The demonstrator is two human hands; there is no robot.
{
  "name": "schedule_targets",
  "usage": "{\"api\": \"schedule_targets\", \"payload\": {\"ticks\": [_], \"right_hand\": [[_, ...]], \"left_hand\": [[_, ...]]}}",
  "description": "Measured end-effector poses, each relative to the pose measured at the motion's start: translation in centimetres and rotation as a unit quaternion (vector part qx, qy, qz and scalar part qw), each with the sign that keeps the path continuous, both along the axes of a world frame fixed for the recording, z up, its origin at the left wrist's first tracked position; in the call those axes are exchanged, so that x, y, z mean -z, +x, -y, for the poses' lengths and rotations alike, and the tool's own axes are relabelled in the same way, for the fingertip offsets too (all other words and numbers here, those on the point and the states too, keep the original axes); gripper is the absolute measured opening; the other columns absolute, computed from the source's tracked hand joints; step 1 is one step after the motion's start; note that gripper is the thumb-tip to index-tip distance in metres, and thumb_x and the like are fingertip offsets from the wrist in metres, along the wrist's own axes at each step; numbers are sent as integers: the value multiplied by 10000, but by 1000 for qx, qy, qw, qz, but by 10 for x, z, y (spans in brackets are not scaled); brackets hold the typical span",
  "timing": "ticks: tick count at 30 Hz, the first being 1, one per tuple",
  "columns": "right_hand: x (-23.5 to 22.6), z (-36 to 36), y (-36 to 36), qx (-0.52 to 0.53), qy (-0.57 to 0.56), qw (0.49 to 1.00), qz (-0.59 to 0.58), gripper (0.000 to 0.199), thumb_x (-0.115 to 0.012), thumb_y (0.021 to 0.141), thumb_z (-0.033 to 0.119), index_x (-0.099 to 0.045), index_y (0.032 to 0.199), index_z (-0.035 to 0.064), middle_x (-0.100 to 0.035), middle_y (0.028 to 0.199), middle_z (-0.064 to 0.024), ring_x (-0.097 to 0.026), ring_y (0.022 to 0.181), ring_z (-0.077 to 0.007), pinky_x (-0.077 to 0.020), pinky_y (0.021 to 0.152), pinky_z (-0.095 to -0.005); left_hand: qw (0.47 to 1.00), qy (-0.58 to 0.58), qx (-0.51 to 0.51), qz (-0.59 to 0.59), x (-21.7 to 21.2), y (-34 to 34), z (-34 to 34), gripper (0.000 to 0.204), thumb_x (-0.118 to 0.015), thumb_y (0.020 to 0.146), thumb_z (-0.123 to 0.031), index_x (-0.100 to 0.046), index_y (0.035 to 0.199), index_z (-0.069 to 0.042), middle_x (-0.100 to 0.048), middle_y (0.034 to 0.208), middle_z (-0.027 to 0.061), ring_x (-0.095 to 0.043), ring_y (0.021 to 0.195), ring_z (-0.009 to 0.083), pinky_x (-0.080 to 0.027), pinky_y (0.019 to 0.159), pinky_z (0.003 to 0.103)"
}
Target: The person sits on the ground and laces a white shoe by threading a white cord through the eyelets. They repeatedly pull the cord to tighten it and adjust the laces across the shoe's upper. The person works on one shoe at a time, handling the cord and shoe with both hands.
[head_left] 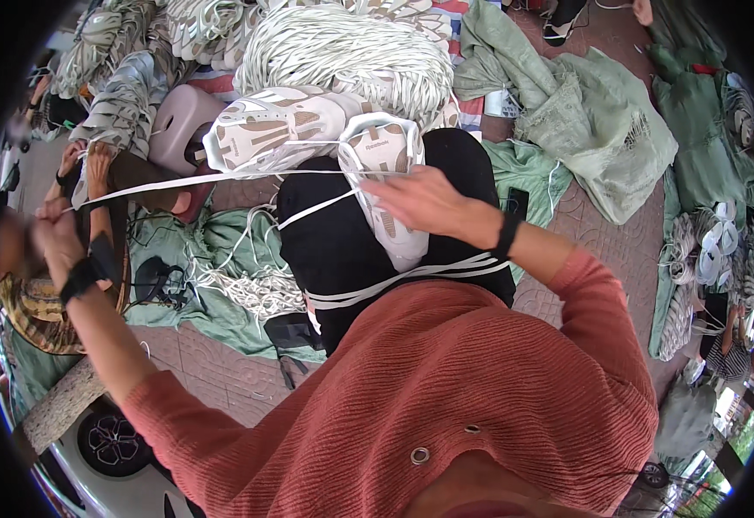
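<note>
On our lap, over the black trousers (351,250), lies a white shoe (385,186) with beige panels, toe toward us, and we are part way through lacing it. Our right hand (433,203) rests on its upper, fingers closed on the lace (221,179) near the eyelets, while our left hand (53,233) is flung well out to the side, its grip clamped on the far end so the white flat lace runs taut between them. A second strand comes back across the thigh, and more loose laces (411,276) drape over our knee. We judge the lace is threaded through some eyelets but not tightened or tied. Just beyond our knee sits another shoe (273,129), and behind it a big bundle of laces (351,52); green sacks (601,121) lie around on the paved floor.
</note>
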State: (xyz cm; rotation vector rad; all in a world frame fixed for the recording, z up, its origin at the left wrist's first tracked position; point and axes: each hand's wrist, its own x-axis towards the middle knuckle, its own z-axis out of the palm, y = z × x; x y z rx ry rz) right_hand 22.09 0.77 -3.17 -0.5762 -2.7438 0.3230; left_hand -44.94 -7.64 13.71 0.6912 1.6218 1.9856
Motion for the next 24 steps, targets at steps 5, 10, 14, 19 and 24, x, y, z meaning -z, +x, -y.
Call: {"api": "schedule_targets", "payload": {"ticks": [5, 10, 14, 19, 24], "right_hand": [[-4, 8, -45, -19, -70, 984, 164, 205, -680, 807, 197, -680, 942, 42, -654, 741, -125, -648, 639, -278, -473, 560, -404], [-103, -26, 15, -2, -676, 726, -124, 171, -627, 852, 153, -679, 971, 42, -653, 779, -22, -611, 689, -149, -475, 593, -295], [-104, -96, 119, -42, -731, 449, -512, 269, -559, 911, 105, -565, 1147, -24, -466, 650, 47, -424, 541, -53, -398, 616, -234], [-95, -116, 255, -1, -679, 371, -634, 158, -511, 937, 48, -546, 1079, -10, -402, 609, 51, -299, 460, -50, -298, 588, -218], [-62, -91, 291, 127, -644, 296, -694, 102, -491, 935, 34, -530, 1021, -4, -493, 700, 20, -311, 470, -66, -325, 622, -258]], "left_hand": [[938, 161, 180, 248, 53, 80, 54, 187, -398, 851, 58, -371, 707, -60, -328, 624, 15, -296, 526, 111, -258, 499, 242], [940, 76, -108, 314, 138, 55, 156, 135, -368, 940, 80, -500, 934, 49, -461, 725, 58, -461, 602, 186, -447, 634, 267], [853, 188, -72, 481, 171, 50, 219, 259, -320, 974, 82, -504, 1151, 124, -629, 975, 195, -618, 820, 232, -537, 710, 304], [962, -152, 145, -172, 171, 251, 140, 100, -532, 944, -37, -578, 1025, -1, -443, 707, -17, -355, 559, 84, -339, 505, 156], [937, 25, -103, 334, 192, 183, 167, 103, -570, 945, -124, -530, 853, -100, -417, 652, -54, -328, 527, 71, -240, 441, 217]]}}
